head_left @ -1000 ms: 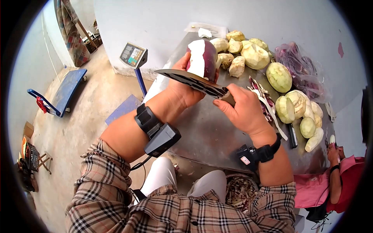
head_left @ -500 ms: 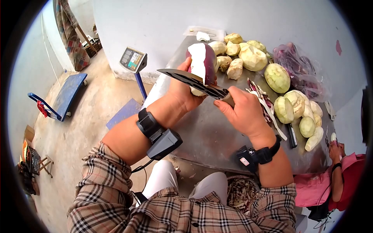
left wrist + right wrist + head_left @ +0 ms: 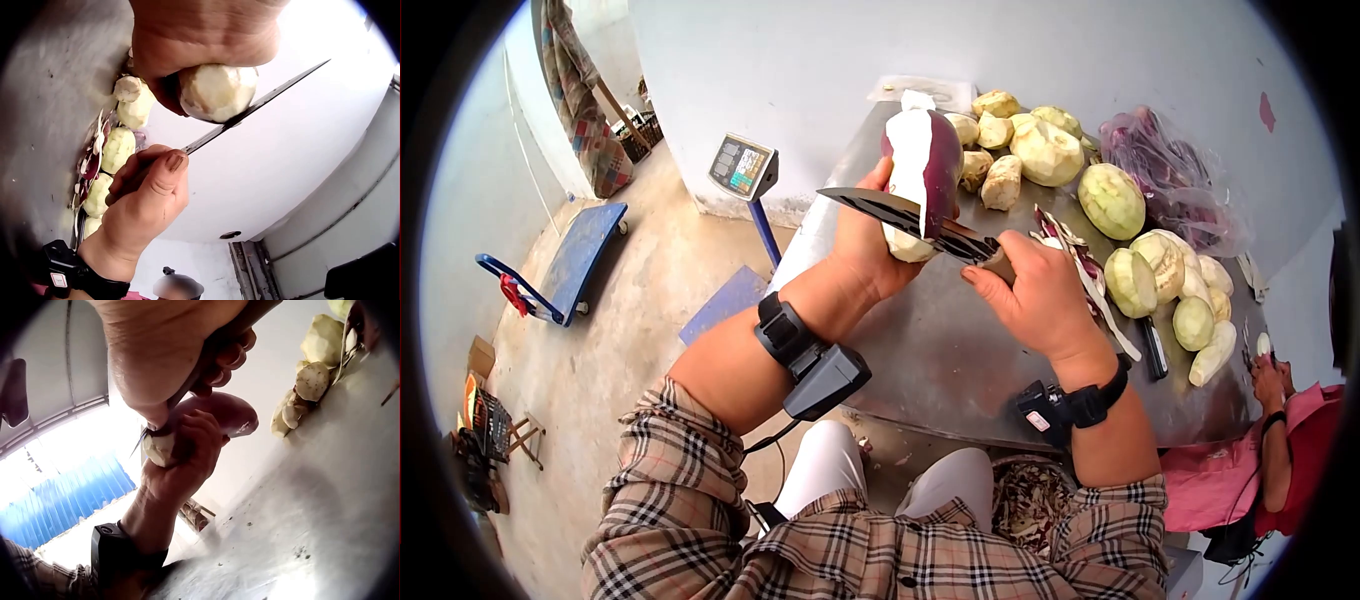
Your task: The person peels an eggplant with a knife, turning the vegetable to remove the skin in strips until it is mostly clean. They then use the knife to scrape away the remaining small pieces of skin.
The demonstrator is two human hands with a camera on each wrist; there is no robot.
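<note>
My left hand (image 3: pixel 868 245) holds a large purple eggplant (image 3: pixel 946 165) upright above the table. A broad white strip (image 3: pixel 910 160) runs down its side, and its lower end (image 3: pixel 219 94) is pale and peeled. My right hand (image 3: pixel 1040 295) grips the handle of a long knife (image 3: pixel 880 208), thumb along the handle. The dark blade lies crosswise against the eggplant's lower part, its tip pointing left past my left hand. The white strip overlaps the blade in the head view. The fingers behind the eggplant are mostly hidden there; the right wrist view shows them wrapped round it.
Several peeled eggplants (image 3: pixel 1112 200) lie on the metal table (image 3: pixel 930 340), beside peel strips (image 3: pixel 1090 275) and a black-handled tool (image 3: pixel 1154 350). A plastic bag (image 3: pixel 1175 185) of purple eggplants is behind. Peelings fill a container (image 3: pixel 1032 505) below the table edge. Another person's hands (image 3: pixel 1270 385) work at right.
The knife has slid a little down the eggplant towards me, and the white strip now reaches lower, over the blade. The pale lower end shows more below the knife. My grips are unchanged.
</note>
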